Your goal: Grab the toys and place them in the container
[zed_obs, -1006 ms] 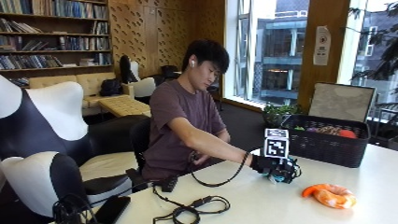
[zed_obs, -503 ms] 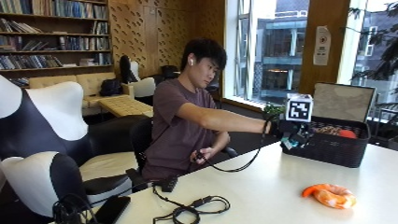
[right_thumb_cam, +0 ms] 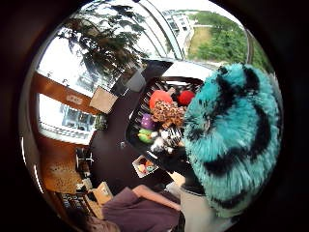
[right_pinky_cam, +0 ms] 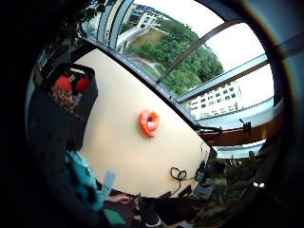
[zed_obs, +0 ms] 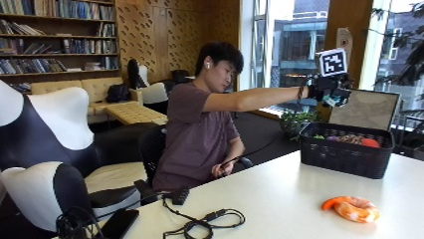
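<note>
A seated person's gloved right hand (zed_obs: 329, 89), arm stretched out at shoulder height, grips a teal-and-black striped plush toy (right_thumb_cam: 234, 140) in the air above the black basket (zed_obs: 344, 157); only a sliver of teal shows past the glove from the outside view, while the thumb-side palm view has the fuzzy toy filling the space beside the palm. The basket stands on the white table (zed_obs: 278, 199) near the window. Inside it lie a pile of toys: one orange-red piece (right_thumb_cam: 160, 98), one red piece (right_thumb_cam: 186, 97), one brown spotted plush (right_thumb_cam: 167, 113), one purple item (right_thumb_cam: 147, 121) and one green one (right_thumb_cam: 144, 137), with smaller pale items below them too small to identify. From the outside view the basket wall hides most of the contents. One orange plush ring (zed_obs: 351, 208) lies alone on the table, well apart from the basket. A black cable (zed_obs: 205, 221) coils near the table's front edge. The person's bare left hand (zed_obs: 222, 171) sits low by the table edge.
</note>
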A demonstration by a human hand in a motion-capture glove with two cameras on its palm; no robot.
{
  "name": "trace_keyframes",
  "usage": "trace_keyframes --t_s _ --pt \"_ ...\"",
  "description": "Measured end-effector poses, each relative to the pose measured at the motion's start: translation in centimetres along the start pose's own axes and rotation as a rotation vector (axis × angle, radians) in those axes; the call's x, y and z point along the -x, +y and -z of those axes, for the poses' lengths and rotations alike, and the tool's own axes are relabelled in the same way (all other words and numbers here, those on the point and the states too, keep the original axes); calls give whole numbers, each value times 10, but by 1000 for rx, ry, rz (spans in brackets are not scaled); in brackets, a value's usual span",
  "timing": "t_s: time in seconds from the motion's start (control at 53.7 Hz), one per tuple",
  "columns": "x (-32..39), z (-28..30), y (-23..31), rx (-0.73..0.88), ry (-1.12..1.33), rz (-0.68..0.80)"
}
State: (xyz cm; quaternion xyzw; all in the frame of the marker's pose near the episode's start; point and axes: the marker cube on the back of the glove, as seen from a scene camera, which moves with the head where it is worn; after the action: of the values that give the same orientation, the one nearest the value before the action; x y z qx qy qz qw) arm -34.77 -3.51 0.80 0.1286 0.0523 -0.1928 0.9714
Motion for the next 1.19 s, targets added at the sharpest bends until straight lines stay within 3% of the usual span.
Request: trace_keyframes --t_s 0.075,0.168,0.261,0.354,0.466,0.708,0.913,1.192 --pt "25 4 -6 -10 33 21" --pt "62 10 -3 -10 -76 239" --pt "109 11 -11 -9 -75 166" --pt "151 12 -7 -11 -155 343" --pt "168 11 -2 -14 -159 419" --pt "196 4 -6 -5 -142 442" --pt "222 -29 -7 326 -68 396" --pt "210 -48 -11 367 -120 422"
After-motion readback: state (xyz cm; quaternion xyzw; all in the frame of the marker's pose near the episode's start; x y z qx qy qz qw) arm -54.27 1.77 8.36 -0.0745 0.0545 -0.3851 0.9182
